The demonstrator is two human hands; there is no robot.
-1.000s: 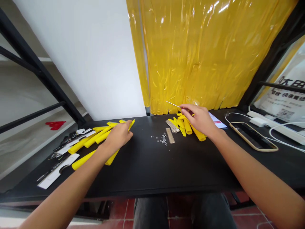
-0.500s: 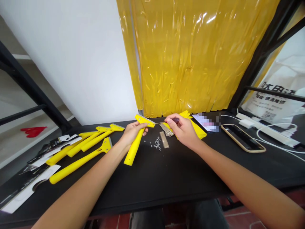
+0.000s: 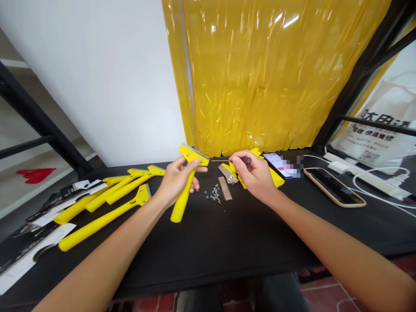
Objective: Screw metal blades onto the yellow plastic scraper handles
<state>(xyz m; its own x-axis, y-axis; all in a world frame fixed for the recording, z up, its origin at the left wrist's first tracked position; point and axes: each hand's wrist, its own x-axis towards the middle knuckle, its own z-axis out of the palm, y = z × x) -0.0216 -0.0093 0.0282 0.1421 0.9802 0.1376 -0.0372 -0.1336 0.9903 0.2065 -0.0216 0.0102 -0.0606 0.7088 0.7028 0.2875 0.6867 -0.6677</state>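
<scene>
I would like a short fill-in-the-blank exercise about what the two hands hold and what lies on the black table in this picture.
1. The left hand holds a scraper whose colour is ____.
2. The right hand holds a thin screwdriver, its tip pointing toward the ____ hand.
3. The small screws lie on the black table ____ the two hands.
4. The other scrapers lie on the person's ____ side.

Missing words: yellow; left; between; left

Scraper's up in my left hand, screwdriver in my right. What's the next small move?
Probably bring the screwdriver tip across to the screw on the scraper head. The left hand holds the head raised and the right hand aims the thin shaft at it, just short of touching.
</scene>
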